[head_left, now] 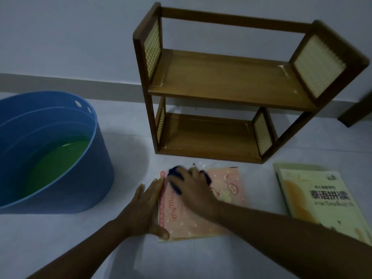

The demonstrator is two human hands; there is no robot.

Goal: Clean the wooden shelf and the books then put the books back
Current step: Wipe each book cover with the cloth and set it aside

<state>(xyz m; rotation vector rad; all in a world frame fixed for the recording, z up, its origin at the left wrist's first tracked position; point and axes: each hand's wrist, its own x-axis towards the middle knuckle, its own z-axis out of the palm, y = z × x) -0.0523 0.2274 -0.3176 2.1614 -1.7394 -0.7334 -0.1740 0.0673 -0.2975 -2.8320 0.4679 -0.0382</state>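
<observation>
The right hand (pixel 193 190) pressed a dark cloth (pixel 174 178) (fingers closed over it) on the pink book (pixel 227 190); the left hand (pixel 145 210) lay flat, holding nothing, against the book's edge.

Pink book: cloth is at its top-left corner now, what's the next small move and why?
Probably drag the cloth under the right hand toward the near edge of the pink book, since most of the cover looks unwiped and the left hand pins its left edge.

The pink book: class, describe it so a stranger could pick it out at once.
Find the wooden shelf against the wall. On the floor just in front of it lies the pink book, flat, with both hands on it. The other book, to its right, is pale yellow and untouched.
</observation>
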